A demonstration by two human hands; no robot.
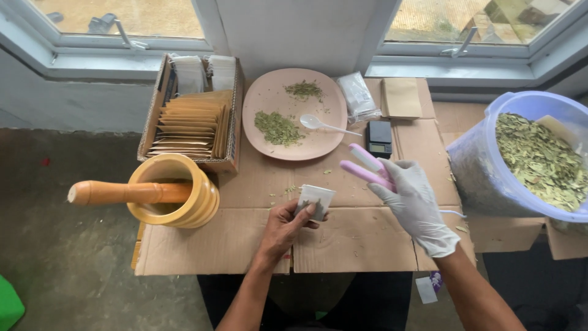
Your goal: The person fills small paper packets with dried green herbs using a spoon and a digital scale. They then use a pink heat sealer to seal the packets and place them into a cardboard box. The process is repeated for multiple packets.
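The small white sachet [315, 200], pinched at centre between thumb and fingers of the bare left hand [286, 228], looks filled but unsealed, while the gloved right hand [415, 205] at three o'clock grips a pink sealing tool [367, 167], with herb piles left on the plate [269, 98] at twelve o'clock.

Bucket [484, 165] of dried leaves cut off at right edge; pink tool [366, 167] motion-blurred; scale [380, 138] display unreadable.

Pink tool [365, 167], white glove [416, 205], white pouch [315, 200], yellow mortar [174, 191], green leaves [542, 159].
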